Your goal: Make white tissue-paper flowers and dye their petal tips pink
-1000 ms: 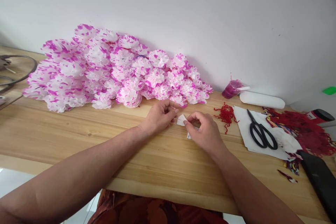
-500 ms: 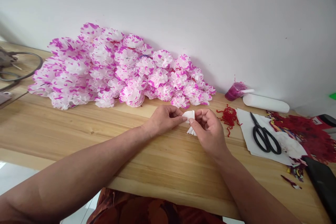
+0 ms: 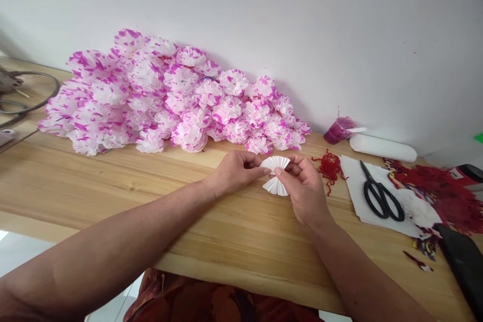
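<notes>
Both hands meet over the middle of the wooden table [image 3: 113,181]. Between them is a small pleated white paper piece [image 3: 274,175], fanned out above and below its pinched middle. My left hand [image 3: 236,171] pinches its left side with thumb and fingers closed. My right hand [image 3: 305,187] grips its right side, fingers curled round it. Just behind the hands lies a big heap of pink and white paper flowers [image 3: 166,98] against the wall.
Red thread scraps [image 3: 329,166] lie right of my hands. Black scissors [image 3: 379,192] rest on white paper [image 3: 354,186]. A purple cup [image 3: 337,130] and a white roll [image 3: 383,147] stand by the wall. More red thread [image 3: 449,196] and a black object [image 3: 462,261] lie far right.
The folded white paper has been spread out between my hands, from a small closed wedge to a fan on both sides. My hands have lifted slightly and stayed together.
</notes>
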{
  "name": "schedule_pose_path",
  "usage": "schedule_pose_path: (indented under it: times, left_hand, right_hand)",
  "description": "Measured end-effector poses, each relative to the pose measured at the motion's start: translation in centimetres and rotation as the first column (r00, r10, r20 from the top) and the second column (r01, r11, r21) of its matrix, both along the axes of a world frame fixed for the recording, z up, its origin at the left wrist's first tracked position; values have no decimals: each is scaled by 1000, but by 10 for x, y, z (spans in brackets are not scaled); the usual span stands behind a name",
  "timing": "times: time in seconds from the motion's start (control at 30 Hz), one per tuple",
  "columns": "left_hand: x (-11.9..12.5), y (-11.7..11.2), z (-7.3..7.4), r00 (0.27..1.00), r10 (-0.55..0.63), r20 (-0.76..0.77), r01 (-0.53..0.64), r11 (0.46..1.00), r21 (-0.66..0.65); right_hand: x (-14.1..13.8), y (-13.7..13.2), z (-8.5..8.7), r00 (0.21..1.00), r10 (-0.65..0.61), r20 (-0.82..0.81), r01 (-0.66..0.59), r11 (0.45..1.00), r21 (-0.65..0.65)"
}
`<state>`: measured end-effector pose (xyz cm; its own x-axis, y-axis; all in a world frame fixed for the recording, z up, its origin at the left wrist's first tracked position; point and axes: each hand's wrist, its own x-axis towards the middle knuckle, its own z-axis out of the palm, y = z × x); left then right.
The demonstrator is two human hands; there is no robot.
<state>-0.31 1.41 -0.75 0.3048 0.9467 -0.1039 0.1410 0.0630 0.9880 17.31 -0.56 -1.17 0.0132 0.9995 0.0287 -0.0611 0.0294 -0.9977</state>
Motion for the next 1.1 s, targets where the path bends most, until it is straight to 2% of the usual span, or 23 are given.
schedule_pose_path:
  times: [0.17,0.23,0.3,0.37,0.43,0.47,0.53,0.63,0.8,0.97,1.1]
  left_hand:
    - [1,-1,1,1000,9,30,-9,1000,-13]
    - [1,-1,4,1000,8,12,-7,999,-36]
    - [1,-2,6,1000,5,-2,-6,998,-70]
    - [1,-2,7,1000,7,-13,-9,995,-97]
    - [1,-2,6,1000,10,-19,-12,996,-94]
    - [1,-2,5,1000,7,-16,-8,996,-85]
    - [1,-3,2,1000,-6,-8,6,998,-66]
    - [1,-4,1,1000,-26,-7,26,998,-57]
    - [1,-5,6,998,-58,2,57,993,-104]
    - [2,-4,11,1000,-15,26,19,983,-184]
    - [3,-4,12,999,-27,28,31,984,-177]
  right_hand:
    - [0,2,-4,999,-2,45,2,1000,-1]
    - [1,1,-4,993,-44,105,39,998,51]
    - [2,-1,0,970,-160,183,125,974,188]
    - [2,-5,5,922,-278,268,168,914,370]
    - [2,-11,10,870,-311,383,96,868,487]
    - [2,-13,12,844,-295,449,33,863,505]
    - [2,-15,14,790,-243,563,-79,870,486]
    - [1,-14,12,744,-215,633,-132,881,455]
    - [2,-9,9,752,-193,630,-110,906,408]
    - [1,-10,10,757,-177,629,-90,925,370]
    - [0,-10,9,741,-193,643,-72,930,361]
